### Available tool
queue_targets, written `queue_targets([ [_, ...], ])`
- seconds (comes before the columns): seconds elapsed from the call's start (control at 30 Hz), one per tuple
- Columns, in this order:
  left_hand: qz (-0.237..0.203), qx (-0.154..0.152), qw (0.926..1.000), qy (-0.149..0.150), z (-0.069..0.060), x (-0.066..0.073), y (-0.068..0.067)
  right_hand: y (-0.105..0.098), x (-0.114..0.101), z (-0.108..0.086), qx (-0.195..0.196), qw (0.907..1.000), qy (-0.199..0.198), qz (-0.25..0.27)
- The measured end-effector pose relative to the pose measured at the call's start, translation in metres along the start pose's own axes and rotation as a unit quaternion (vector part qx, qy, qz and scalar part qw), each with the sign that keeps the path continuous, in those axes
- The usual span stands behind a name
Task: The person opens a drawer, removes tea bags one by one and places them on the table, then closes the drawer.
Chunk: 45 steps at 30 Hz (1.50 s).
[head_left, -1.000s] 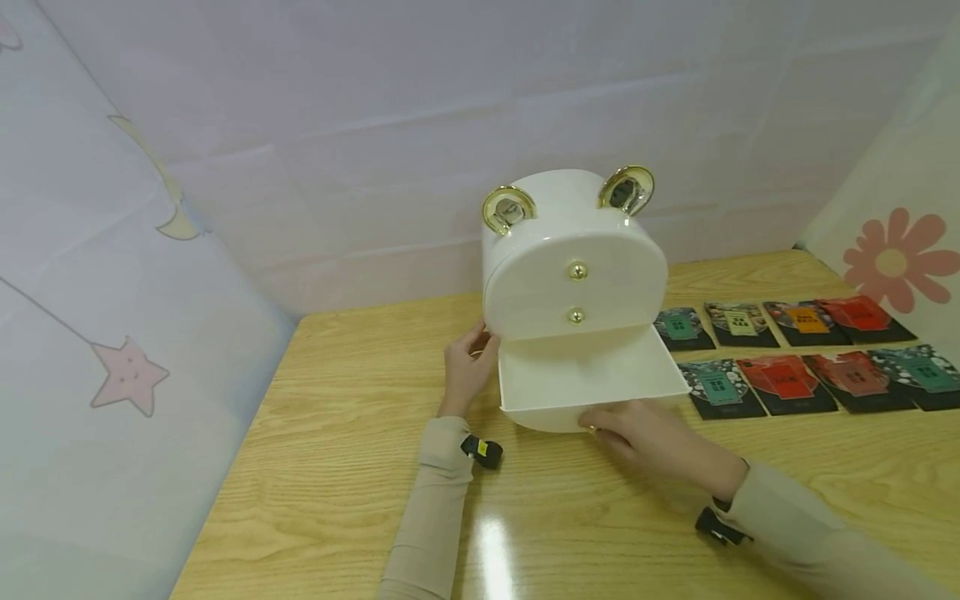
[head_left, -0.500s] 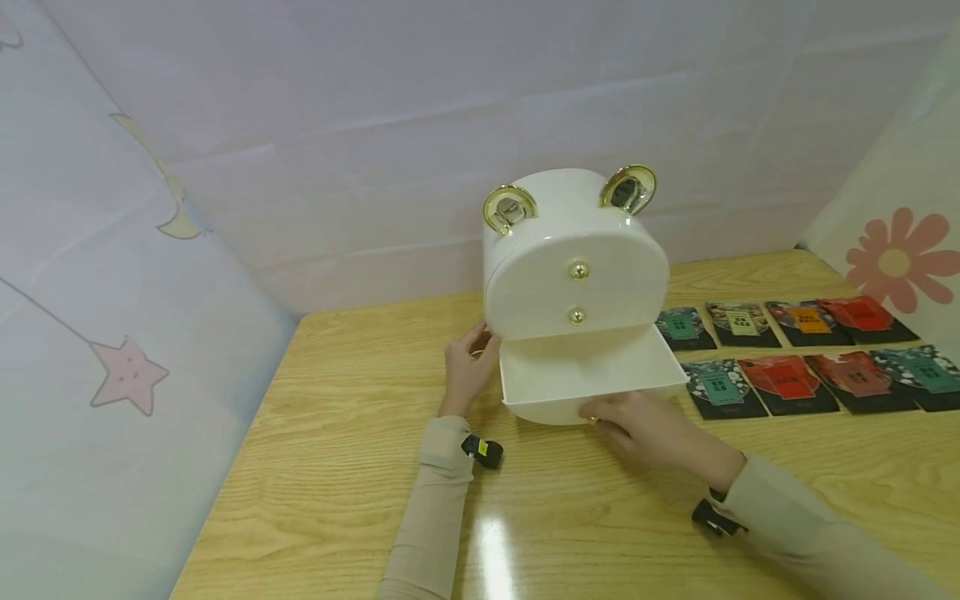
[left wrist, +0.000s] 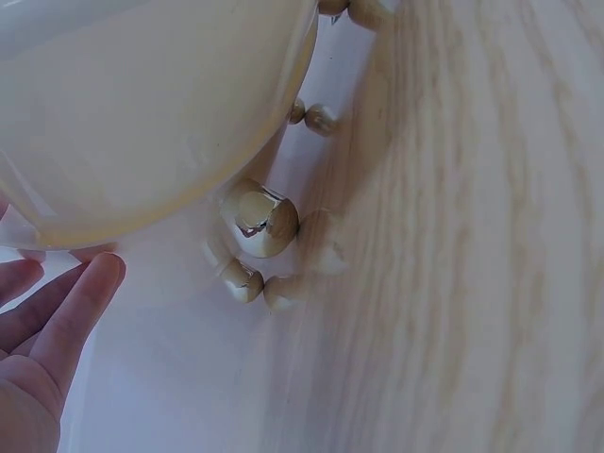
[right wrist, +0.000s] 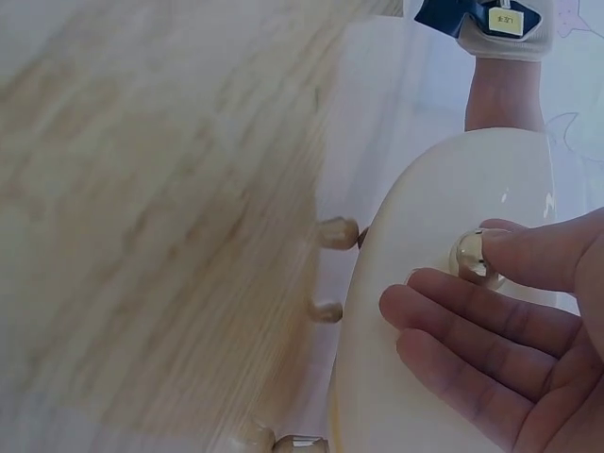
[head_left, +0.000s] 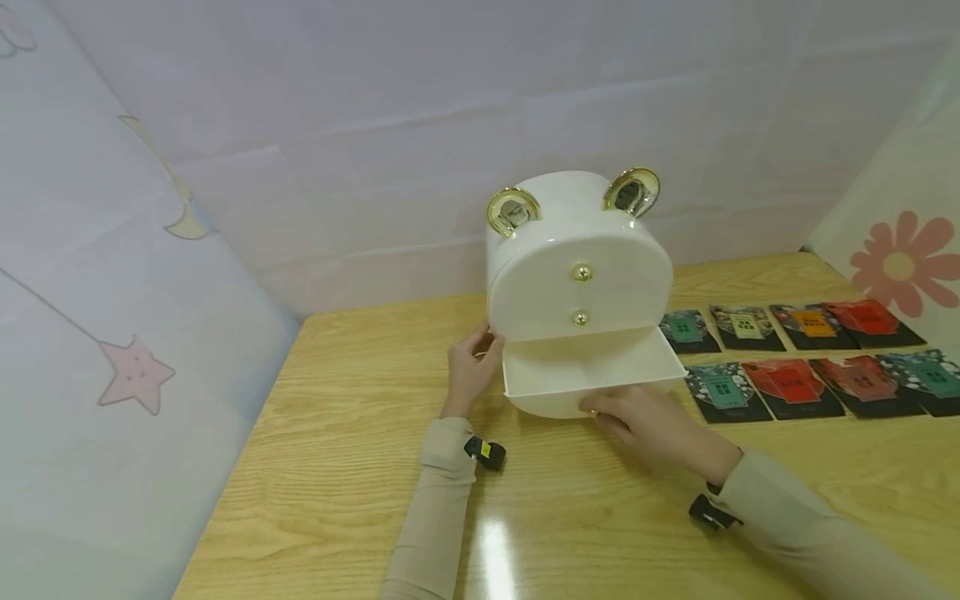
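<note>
A white storage box (head_left: 525,292) with gold ears (head_left: 514,212) stands on the table. Two gold knobs (head_left: 581,272) sit on its upper front. Its bottom drawer (head_left: 543,406) is partly pulled out, and no contents show inside it. My right hand (head_left: 652,423) pinches the drawer's gold knob (right wrist: 469,260) between thumb and index finger, the other fingers extended along the drawer front. On the box's lower left side rests my left hand (head_left: 470,375), its fingers (left wrist: 80,307) fairly straight against the white wall. Part of the left hand is out of the left wrist view.
Several flat printed packets (head_left: 792,387) lie in two rows on the wooden table (head_left: 360,400), right of the box. A pale cloth wall (head_left: 375,167) hangs close behind it. Round gold feet (left wrist: 264,226) show under the box.
The drawer has slid a little farther into the box, and my right hand has moved forward with it. My left hand stays at the box's side.
</note>
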<state>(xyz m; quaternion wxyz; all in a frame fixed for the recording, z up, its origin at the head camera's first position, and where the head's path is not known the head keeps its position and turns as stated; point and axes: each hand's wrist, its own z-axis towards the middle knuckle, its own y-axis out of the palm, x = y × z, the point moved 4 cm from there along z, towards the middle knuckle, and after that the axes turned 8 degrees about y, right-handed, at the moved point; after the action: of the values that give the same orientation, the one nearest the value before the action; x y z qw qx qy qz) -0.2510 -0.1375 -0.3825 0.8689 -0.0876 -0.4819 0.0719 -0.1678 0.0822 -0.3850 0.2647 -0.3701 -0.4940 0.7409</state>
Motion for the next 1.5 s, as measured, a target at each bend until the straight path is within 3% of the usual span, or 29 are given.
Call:
queue_targets([
  [0.17, 0.008, 0.004, 1.0000, -0.001, 0.002, -0.016, 0.003, 0.000, 0.001, 0.001, -0.002, 1.0000, 0.006, -0.003],
  [0.53, -0.001, 0.007, 1.0000, -0.006, 0.003, -0.024, 0.005, 0.001, 0.005, 0.008, 0.025, 0.9997, -0.005, 0.002],
  [0.7, 0.004, 0.007, 1.0000, -0.004, 0.002, -0.023, 0.004, 0.001, 0.008, 0.011, 0.041, 0.9990, -0.015, -0.008],
  [1.3, -0.003, 0.005, 0.9999, -0.013, 0.003, -0.022, 0.003, 0.004, 0.016, 0.021, 0.033, 0.9991, -0.026, -0.006],
  [1.37, -0.007, 0.002, 0.9999, -0.014, 0.003, -0.019, 0.002, 0.004, 0.016, 0.022, 0.035, 0.9991, -0.023, -0.003],
  [1.5, -0.007, -0.001, 0.9999, -0.009, 0.001, 0.000, 0.000, 0.002, 0.016, 0.026, 0.042, 0.9989, -0.020, -0.003],
])
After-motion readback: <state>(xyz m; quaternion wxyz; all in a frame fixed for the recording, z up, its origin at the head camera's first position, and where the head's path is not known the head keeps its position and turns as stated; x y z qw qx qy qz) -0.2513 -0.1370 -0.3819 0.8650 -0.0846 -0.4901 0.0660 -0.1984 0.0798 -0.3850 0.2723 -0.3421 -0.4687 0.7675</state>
